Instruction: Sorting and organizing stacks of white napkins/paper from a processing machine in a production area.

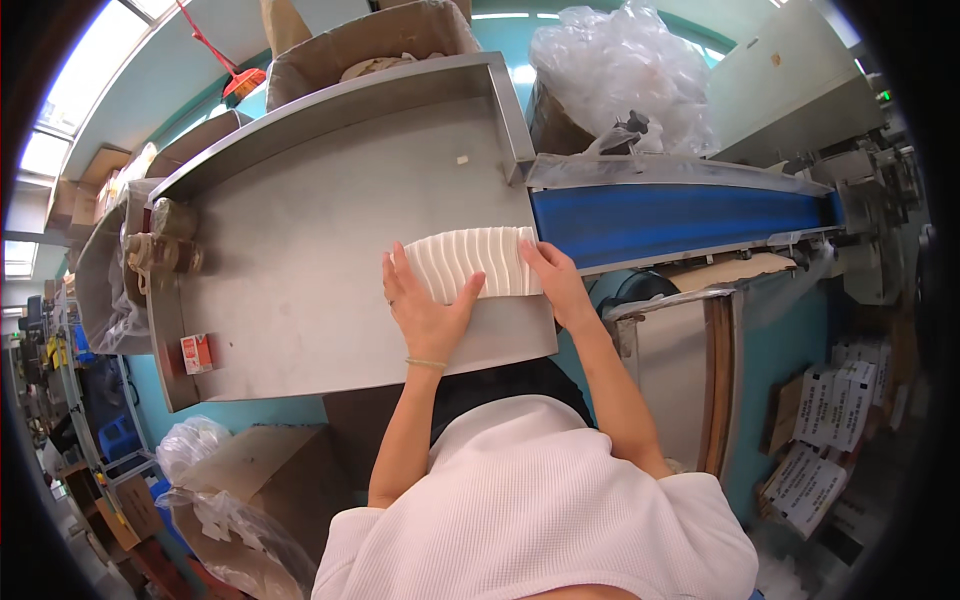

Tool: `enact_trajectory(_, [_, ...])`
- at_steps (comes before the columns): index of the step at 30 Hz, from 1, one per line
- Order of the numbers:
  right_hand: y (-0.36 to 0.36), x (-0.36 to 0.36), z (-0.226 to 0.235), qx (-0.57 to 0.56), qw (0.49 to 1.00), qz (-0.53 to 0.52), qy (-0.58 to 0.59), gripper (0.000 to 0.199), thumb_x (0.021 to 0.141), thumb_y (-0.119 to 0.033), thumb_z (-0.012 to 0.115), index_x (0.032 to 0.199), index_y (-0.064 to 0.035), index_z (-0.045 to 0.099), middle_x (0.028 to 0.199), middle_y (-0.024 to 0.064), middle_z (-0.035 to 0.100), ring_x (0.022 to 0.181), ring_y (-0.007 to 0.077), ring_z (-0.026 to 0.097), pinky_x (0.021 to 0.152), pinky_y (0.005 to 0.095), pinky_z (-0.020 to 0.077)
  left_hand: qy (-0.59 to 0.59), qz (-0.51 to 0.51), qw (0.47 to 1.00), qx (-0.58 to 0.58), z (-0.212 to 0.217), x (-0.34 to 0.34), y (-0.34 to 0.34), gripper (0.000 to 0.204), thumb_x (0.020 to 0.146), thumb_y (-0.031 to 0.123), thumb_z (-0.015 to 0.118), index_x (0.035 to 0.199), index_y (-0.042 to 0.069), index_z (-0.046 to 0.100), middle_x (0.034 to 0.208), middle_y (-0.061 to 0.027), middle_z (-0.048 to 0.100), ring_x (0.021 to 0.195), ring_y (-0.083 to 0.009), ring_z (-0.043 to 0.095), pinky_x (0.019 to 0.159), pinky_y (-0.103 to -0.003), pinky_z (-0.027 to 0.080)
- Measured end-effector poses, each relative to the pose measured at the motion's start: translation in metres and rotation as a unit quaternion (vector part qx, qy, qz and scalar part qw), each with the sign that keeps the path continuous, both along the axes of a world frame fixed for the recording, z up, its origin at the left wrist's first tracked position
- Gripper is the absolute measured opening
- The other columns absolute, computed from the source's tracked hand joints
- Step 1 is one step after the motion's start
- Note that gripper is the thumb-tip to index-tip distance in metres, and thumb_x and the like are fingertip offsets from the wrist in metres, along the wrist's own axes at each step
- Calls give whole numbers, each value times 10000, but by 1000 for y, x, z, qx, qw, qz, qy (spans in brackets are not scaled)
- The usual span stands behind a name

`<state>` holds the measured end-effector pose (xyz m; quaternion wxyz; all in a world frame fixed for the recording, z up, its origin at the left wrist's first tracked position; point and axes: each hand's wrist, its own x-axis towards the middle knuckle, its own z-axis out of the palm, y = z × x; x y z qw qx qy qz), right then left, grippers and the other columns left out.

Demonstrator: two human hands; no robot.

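A row of white, soft-looking flat pieces (470, 262) stands packed face to face on the steel table, close to its right edge. The row bows slightly, and its wavy edges face up; the exact kind of piece cannot be made out. My left hand (430, 315) clasps the row's left end, fingers along the end and thumb stretched over the near side. At the opposite end my right hand (560, 285) presses its fingers against the last piece, near the table's corner. The row is held between both hands.
The steel table (300, 220) has raised walls at the back and left. A blue conveyor belt (680, 220) runs off to the right. On the table lie a small white scrap (462, 160), a red-and-white box (197, 353) and tape rolls (165, 250). A carton (375, 45) stands behind.
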<state>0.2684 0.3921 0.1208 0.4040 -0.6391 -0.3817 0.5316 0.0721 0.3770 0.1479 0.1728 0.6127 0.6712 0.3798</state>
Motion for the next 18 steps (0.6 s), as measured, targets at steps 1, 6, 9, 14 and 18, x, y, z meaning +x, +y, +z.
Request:
enact_trajectory(1, [-6,2,2,-67,993,-22,91,487,939,-442,592,1128,5,628,979,42,667,863,135,599,749,272,474,21,-2,999,-25,-1,2,-2,1083,709,492,802,1468,-18,222,1450,-327,281,1335,-470,306,1045,-543,326])
enact_trajectory(6, [-15,17,15,-150,986,56,40,477,950,-434,584,1163,-9,621,1053,29,658,903,105,578,751,278,481,28,-4,998,-49,-3,12,-4,1077,696,528,797,1477,27,249,1467,-341,239,1336,-493,287,1019,-566,334])
enact_trajectory(9, [-2,10,12,9,989,67,-131,517,921,-482,600,1141,-15,621,965,22,651,799,106,573,665,257,441,55,1,998,-42,5,20,-6,1063,690,519,803,1474,40,269,1491,-322,193,1329,-484,302,1004,-562,349])
enact_trajectory(14, [-14,11,6,-106,981,-32,156,418,940,-387,603,1139,-20,623,996,32,646,836,124,584,729,278,459,74,3,997,-34,5,25,-6,1034,693,471,804,1481,59,277,1505,-288,184,1328,-464,306,994,-556,355])
enact_trajectory(18, [-21,25,11,-163,963,13,214,328,951,-248,596,1183,-15,595,1013,48,640,856,146,606,762,287,493,58,-8,998,-23,3,23,-6,1020,694,464,804,1476,57,289,1502,-290,190,1331,-454,306,993,-556,355])
